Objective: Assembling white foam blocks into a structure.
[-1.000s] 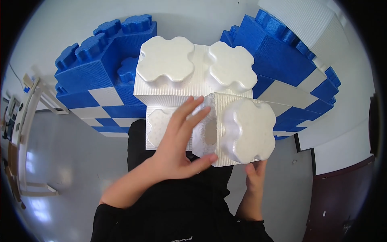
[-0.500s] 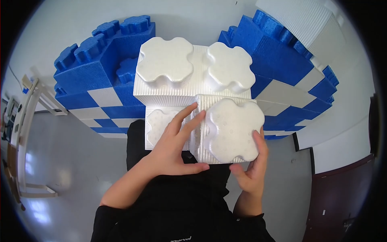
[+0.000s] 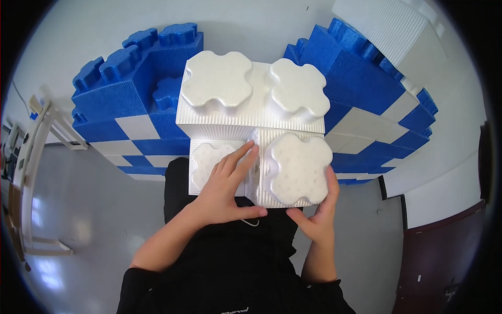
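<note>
A white foam block [image 3: 293, 170] with a clover-shaped stud on top sits against the front of a larger white foam block [image 3: 251, 99] that carries two clover studs. My right hand [image 3: 319, 214] grips the small block's near right edge. My left hand [image 3: 227, 186] lies flat with fingers spread, across a lower white studded block [image 3: 209, 159] and onto the small block's left side. Both forearms come up from the lower edge over my black clothing.
A curved wall of big blue foam blocks [image 3: 123, 97] with white checker patches [image 3: 138, 125] rings the white blocks on the left and right [image 3: 366, 78]. A wooden frame [image 3: 31, 157] stands at far left. A dark door [image 3: 439, 251] is at lower right. Grey floor lies below.
The small white block was tilted on its side in my hands; now it is turned stud-up and set down against the large white block. My right hand moved up to its right edge.
</note>
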Available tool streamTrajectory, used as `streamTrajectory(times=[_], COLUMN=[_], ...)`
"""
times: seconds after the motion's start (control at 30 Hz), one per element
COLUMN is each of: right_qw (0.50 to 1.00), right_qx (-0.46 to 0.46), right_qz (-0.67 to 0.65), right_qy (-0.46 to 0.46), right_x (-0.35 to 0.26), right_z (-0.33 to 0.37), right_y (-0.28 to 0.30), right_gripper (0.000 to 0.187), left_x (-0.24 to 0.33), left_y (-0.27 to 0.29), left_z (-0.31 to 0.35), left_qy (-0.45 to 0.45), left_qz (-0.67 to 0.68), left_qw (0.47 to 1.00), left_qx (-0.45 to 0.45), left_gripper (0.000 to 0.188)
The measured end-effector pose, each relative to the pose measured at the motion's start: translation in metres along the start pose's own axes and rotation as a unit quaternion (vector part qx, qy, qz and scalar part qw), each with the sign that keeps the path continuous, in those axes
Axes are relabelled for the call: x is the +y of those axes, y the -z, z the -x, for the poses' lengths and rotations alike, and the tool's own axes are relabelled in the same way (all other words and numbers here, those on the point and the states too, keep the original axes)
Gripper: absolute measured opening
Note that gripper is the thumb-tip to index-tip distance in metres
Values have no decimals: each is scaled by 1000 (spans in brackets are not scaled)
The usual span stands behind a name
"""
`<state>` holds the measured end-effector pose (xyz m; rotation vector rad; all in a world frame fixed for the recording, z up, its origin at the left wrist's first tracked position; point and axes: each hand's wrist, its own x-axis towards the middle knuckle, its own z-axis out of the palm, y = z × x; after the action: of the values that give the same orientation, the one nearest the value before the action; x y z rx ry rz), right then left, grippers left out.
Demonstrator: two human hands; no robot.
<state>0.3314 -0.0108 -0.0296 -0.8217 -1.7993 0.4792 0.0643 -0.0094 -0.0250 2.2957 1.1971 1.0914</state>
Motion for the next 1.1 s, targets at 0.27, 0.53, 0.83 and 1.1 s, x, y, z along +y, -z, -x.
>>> streamTrajectory(times=[0.27, 0.53, 0.83, 1.1], right_qw=[915, 798, 839, 864], right_qx=[98, 24, 70, 1], right_qz=[-335, -573, -515, -478], right_qy=[-201, -185, -163, -160], right_x=[51, 96, 71, 47], right_z=[-5, 13, 17, 24], right_y=[3, -6, 10, 33], right_gripper=[80, 67, 72, 75], left_x=[-8, -22, -11, 39], left_y=[-2, -1, 6, 39], left_z=[-4, -15, -18, -16], left_qy=[50, 39, 19, -73], left_qz=[-93, -72, -45, 58], left_qw=[994, 995, 997, 995], left_qx=[-40, -60, -56, -20], left_gripper=[137, 143, 140, 134])
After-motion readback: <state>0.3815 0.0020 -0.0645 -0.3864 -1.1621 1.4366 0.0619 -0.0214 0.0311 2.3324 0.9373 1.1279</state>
